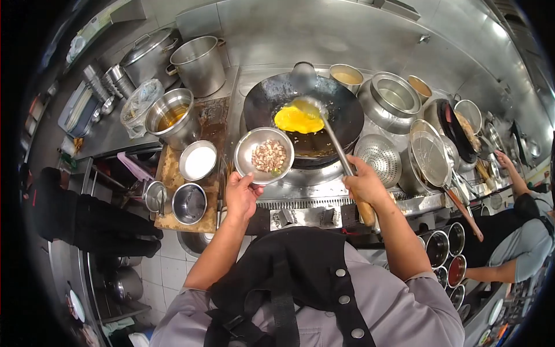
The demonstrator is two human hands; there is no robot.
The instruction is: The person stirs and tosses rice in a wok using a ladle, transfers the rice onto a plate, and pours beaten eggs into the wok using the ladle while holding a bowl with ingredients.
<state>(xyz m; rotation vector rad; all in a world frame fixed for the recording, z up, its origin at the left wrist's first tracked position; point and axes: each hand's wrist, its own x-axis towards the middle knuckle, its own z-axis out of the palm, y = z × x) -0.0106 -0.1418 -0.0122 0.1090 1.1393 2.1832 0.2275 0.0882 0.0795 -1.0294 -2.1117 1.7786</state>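
My left hand [243,194] grips the near rim of a metal bowl [245,151], thumb on the edge. Small pale and reddish-brown diced pieces [269,155] lie in it, with a bit of green. The bowl is held over the near left edge of a dark wok [260,104]. My right hand [366,184] is wrapped round the long handle of a ladle [332,136] with a wooden end. The ladle's head is in the wok, at the upper edge of a bright yellow egg-like mass [295,120].
Left of the wok, a wooden board [169,217] bears a bowl of white contents [198,161] and a dark-looking bowl [189,203]. A perforated strainer [377,161] and pots [396,95] stand right. One person [92,222] is far left, another [520,231] far right.
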